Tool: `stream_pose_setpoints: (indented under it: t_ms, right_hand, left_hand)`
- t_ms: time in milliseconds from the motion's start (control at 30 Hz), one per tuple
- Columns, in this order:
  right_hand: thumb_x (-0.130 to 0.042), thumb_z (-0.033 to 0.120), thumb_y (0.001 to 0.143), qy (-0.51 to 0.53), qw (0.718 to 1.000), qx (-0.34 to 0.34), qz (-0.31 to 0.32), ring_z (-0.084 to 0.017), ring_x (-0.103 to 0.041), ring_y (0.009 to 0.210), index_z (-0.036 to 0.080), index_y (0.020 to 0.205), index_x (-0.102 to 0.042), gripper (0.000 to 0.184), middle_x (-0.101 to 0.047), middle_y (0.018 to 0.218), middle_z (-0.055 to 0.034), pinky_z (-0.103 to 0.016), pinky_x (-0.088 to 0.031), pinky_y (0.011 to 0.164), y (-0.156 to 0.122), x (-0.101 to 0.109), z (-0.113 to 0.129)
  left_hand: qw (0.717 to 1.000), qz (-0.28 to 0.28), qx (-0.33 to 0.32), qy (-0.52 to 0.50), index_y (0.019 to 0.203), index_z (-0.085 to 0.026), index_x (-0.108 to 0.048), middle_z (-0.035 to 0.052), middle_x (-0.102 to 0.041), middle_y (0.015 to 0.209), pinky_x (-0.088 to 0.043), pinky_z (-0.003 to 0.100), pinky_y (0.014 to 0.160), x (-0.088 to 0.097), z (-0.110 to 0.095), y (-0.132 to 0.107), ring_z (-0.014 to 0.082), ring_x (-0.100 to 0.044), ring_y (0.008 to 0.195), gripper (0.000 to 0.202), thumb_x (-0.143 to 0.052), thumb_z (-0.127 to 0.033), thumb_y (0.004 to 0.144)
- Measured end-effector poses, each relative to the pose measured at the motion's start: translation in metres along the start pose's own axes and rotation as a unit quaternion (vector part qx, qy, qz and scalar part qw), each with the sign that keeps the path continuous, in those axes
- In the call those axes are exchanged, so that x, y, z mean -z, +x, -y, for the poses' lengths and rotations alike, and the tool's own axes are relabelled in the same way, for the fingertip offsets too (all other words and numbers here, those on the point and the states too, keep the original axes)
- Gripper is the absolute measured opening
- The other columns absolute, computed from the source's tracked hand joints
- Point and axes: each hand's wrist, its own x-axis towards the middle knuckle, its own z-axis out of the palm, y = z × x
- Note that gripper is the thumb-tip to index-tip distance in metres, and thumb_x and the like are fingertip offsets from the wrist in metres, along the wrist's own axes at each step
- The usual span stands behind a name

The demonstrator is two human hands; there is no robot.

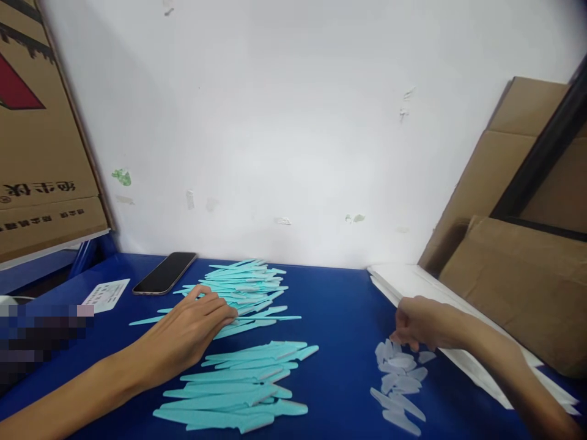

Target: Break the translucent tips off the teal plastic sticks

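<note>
My left hand [192, 327] lies flat with fingers stretched on the far heap of turquoise plastic knives [245, 287] on a blue table [339, 305]. A nearer heap of turquoise knives [243, 385] sits just below that hand. My right hand [419, 327] hovers with curled fingers over the top of a small pile of translucent white blade covers [398, 382]. The fingertips pinch down at the pile; what they hold, if anything, is hidden.
A black phone [165, 272] and a white card [106, 294] lie at the back left. Cardboard boxes [41, 140] stand at the left. Flat cardboard [518, 269] and white sheets [413, 282] lean at the right. A white wall rises behind.
</note>
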Motion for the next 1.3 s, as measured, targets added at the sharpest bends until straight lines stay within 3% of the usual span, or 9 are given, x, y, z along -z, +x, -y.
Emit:
stream_pose_setpoints:
  t_ms: [200, 267, 333, 433, 500, 600, 867, 1100, 1300]
  right_hand:
    - [-0.062, 0.030, 0.084, 0.003, 0.999, 0.039, -0.010, -0.022, -0.071, 0.067, 0.022, 0.073, -0.072, 0.016, -0.078, 0.077, -0.0042, -0.028, -0.046, 0.055, -0.005, 0.003, 0.010]
    - [-0.057, 0.035, 0.091, 0.001, 0.997, 0.060, -0.052, -0.021, -0.070, 0.066, 0.022, 0.083, -0.071, 0.021, -0.078, 0.081, -0.0043, -0.029, -0.049, 0.059, -0.002, 0.006, 0.013]
    - [-0.048, 0.041, 0.098, 0.028, 0.984, 0.103, -0.141, -0.020, -0.070, 0.064, 0.023, 0.096, -0.068, 0.028, -0.077, 0.081, -0.0039, -0.031, -0.051, 0.064, 0.003, 0.006, 0.020]
    - [-0.041, 0.047, 0.104, 0.091, 0.933, 0.186, -0.295, -0.020, -0.071, 0.067, 0.024, 0.121, -0.061, 0.035, -0.077, 0.083, -0.0027, -0.032, -0.055, 0.066, 0.009, -0.004, 0.040]
    - [-0.041, 0.043, 0.106, 0.082, 0.901, 0.242, -0.350, -0.021, -0.074, 0.075, 0.025, 0.133, -0.057, 0.036, -0.078, 0.091, -0.0035, -0.033, -0.057, 0.068, 0.010, -0.018, 0.056]
    - [-0.045, 0.030, 0.106, 0.009, 0.849, 0.343, -0.403, -0.023, -0.076, 0.096, 0.026, 0.134, -0.061, 0.033, -0.078, 0.110, -0.0053, -0.034, -0.060, 0.076, 0.008, -0.040, 0.076]
    - [-0.062, 0.016, 0.100, 0.015, 0.730, 0.519, -0.446, -0.013, -0.074, 0.066, 0.020, 0.108, -0.065, 0.009, -0.080, 0.093, -0.0004, -0.023, -0.056, 0.061, -0.011, -0.054, 0.101]
    - [-0.054, 0.003, 0.099, 0.010, 0.714, 0.550, -0.434, -0.015, -0.078, 0.087, 0.018, 0.111, -0.063, 0.021, -0.080, 0.099, -0.0056, -0.021, -0.061, 0.075, -0.007, -0.064, 0.100]
    - [-0.059, 0.010, 0.099, 0.061, 0.710, 0.552, -0.434, -0.016, -0.079, 0.086, 0.021, 0.109, -0.067, 0.017, -0.081, 0.104, -0.0067, -0.022, -0.063, 0.070, -0.007, -0.063, 0.099]
  left_hand:
    - [1.000, 0.010, -0.005, -0.015, 0.112, -0.022, -0.058, 0.0006, -0.064, 0.090, -0.031, 0.041, 0.094, 0.001, -0.003, -0.001, 0.0173, -0.055, 0.077, 0.030, -0.030, -0.011, 0.108]
    - [1.000, 0.008, 0.000, -0.018, 0.112, -0.021, -0.057, 0.0004, -0.064, 0.091, -0.031, 0.040, 0.093, 0.002, -0.004, -0.001, 0.0173, -0.054, 0.077, 0.028, -0.031, -0.012, 0.109]
    - [1.000, 0.003, 0.004, -0.020, 0.111, -0.021, -0.056, 0.0001, -0.063, 0.090, -0.032, 0.039, 0.091, 0.001, -0.005, 0.000, 0.0171, -0.053, 0.076, 0.025, -0.032, -0.014, 0.109]
    - [1.000, -0.009, -0.006, -0.024, 0.112, -0.021, -0.055, 0.0002, -0.064, 0.091, -0.033, 0.037, 0.087, -0.002, -0.004, 0.000, 0.0168, -0.053, 0.076, 0.026, -0.031, -0.011, 0.109]
    - [1.000, -0.011, -0.015, -0.023, 0.113, -0.021, -0.054, 0.0007, -0.065, 0.092, -0.034, 0.036, 0.086, -0.003, -0.003, -0.001, 0.0165, -0.053, 0.076, 0.027, -0.031, -0.008, 0.108]
    - [0.999, -0.020, -0.015, -0.021, 0.114, -0.021, -0.054, 0.0011, -0.066, 0.092, -0.036, 0.035, 0.084, -0.003, -0.003, -0.001, 0.0163, -0.054, 0.075, 0.026, -0.032, -0.009, 0.108]
    - [0.999, -0.027, -0.005, -0.028, 0.115, -0.022, -0.058, 0.0032, -0.067, 0.093, -0.042, 0.032, 0.080, 0.002, -0.006, -0.001, 0.0173, -0.059, 0.083, 0.026, -0.033, -0.019, 0.110]
    - [0.999, -0.031, -0.008, -0.032, 0.115, -0.022, -0.061, 0.0033, -0.067, 0.091, -0.044, 0.031, 0.079, 0.003, -0.006, 0.000, 0.0169, -0.059, 0.081, 0.026, -0.035, -0.020, 0.110]
    - [0.999, -0.042, -0.015, -0.029, 0.115, -0.022, -0.061, 0.0037, -0.068, 0.091, -0.045, 0.032, 0.081, 0.005, -0.007, 0.002, 0.0169, -0.060, 0.079, 0.027, -0.035, -0.019, 0.110]
